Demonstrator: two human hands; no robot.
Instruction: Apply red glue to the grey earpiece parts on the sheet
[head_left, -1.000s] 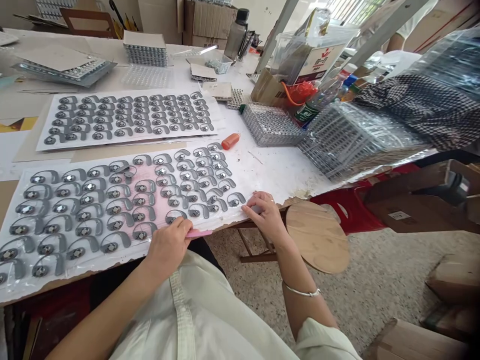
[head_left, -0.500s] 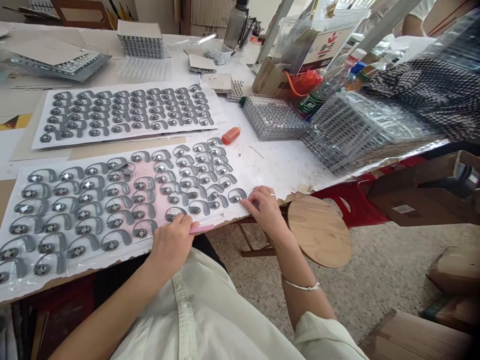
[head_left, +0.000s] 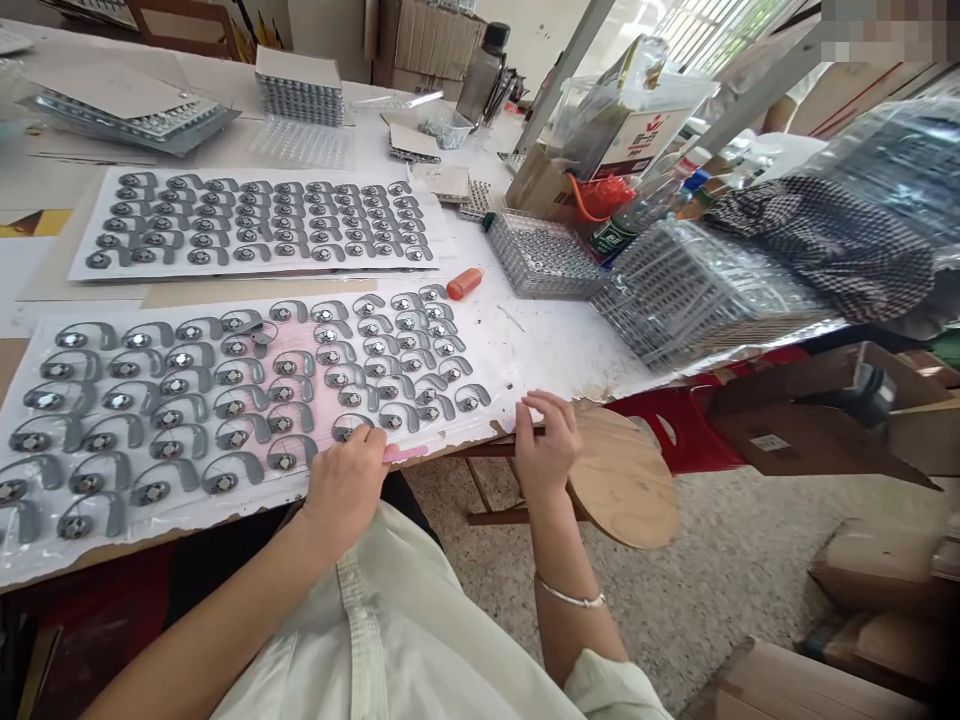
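Observation:
A white sheet [head_left: 457, 437] at the table's front edge carries rows of grey hook-shaped pieces [head_left: 180, 385], each with a round metallic part. Over the sheet's front edge, my left hand [head_left: 346, 477] is closed around a thin pink stick [head_left: 406, 454], whose end sticks out to the right. My right hand [head_left: 549, 440] hovers off the sheet's right end by the table edge, thumb and fingers apart, with nothing visible in it. The nearest hook piece [head_left: 471, 398] lies to its left. A grey part [head_left: 259, 335] with a thin wire rests among the rows.
Behind lies a second sheet [head_left: 262, 265] of similar pieces. An orange-red bottle [head_left: 466, 284] lies right of the sheets. Farther right are a clear tray of small parts [head_left: 546, 255] and stacked clear trays [head_left: 690, 290]. A round wooden stool [head_left: 622, 475] stands below the table edge.
My right hand has moved right and lifted away from the hook piece at the sheet's near right corner. My left hand stays on the pink stick. The view has shifted slightly.

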